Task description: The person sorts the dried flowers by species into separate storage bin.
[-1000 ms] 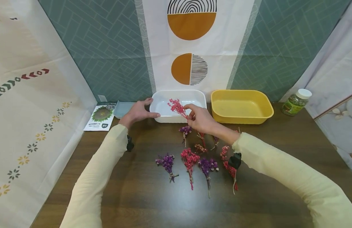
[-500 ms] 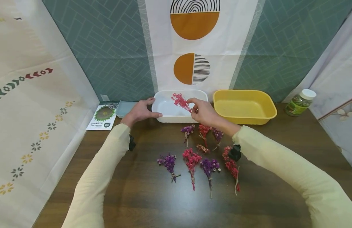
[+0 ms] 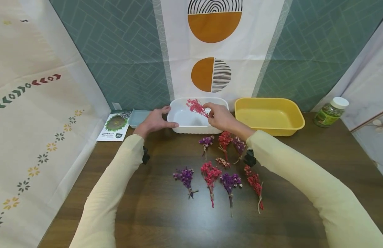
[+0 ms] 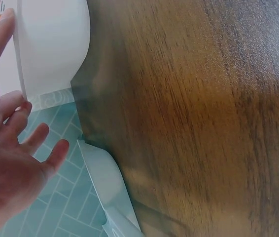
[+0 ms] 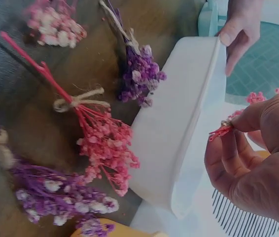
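Note:
My right hand (image 3: pixel 221 116) pinches a small bunch of pink dried flowers (image 3: pixel 195 106) by its stems, the blossoms pointing left over the white tub (image 3: pixel 186 129). In the right wrist view the stem ends (image 5: pixel 221 130) poke out between thumb and fingers. My left hand (image 3: pixel 155 120) spans the tub's left end, with its thumb straight along the front rim and its fingers spread toward the back. The left wrist view shows the thumb touching the rim (image 4: pixel 20 59). In front of the tub lie several tied bunches, among them a red one (image 3: pixel 224 140) and a purple one (image 3: pixel 206 141).
A yellow tub (image 3: pixel 268 131) stands right of the white one. Farther right is a lidded jar (image 3: pixel 329 113). A pale blue tray (image 3: pixel 137 119) and a sunflower seed packet (image 3: pixel 112 127) lie at the left. More bunches, like the purple one (image 3: pixel 230 181), lie nearer on the wooden table (image 3: pixel 166 220).
The view has shifted slightly, so everything sits a little farther right. My right hand keeps hold of the pink flowers over the white tub. The left hand stays at the tub's end.

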A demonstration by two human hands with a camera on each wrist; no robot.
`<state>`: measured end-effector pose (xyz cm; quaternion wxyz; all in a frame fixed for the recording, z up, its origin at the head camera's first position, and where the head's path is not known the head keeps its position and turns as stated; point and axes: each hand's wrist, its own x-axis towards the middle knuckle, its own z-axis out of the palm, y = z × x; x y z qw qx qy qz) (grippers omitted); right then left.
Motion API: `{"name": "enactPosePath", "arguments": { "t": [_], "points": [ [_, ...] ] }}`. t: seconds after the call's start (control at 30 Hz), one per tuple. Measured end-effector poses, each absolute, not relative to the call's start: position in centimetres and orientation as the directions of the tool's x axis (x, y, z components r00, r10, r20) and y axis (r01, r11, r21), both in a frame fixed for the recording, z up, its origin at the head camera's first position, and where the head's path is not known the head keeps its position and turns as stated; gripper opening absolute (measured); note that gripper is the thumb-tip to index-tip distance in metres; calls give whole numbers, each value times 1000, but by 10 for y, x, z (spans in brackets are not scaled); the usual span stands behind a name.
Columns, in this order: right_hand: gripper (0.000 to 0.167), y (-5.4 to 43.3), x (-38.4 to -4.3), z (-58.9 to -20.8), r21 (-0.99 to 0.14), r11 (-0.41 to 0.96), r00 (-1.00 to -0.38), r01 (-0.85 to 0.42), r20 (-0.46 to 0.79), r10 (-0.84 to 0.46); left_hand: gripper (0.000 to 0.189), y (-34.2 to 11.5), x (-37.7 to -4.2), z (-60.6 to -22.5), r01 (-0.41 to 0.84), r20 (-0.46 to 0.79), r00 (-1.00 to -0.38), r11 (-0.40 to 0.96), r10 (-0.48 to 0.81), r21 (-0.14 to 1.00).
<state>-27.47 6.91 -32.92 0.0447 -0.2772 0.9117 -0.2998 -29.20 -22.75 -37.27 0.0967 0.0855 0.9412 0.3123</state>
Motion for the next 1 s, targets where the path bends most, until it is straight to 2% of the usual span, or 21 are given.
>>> {"name": "enactPosePath", "arguments": {
  "t": [0.33,0.87,1.0],
  "points": [
    [50,55,-294,-329,-458,710,-813,-535,51,-580,102,-227,-293,-372,89,-136,-968,792,212,604],
    [47,54,-313,-339,-423,704,-769,-570,-25,-638,103,-226,-291,-372,70,-155,-966,790,206,609],
    [46,52,-320,-345,-382,711,-757,-590,-44,-652,103,-227,-291,-373,77,-145,-968,793,205,605]
  ]
}}
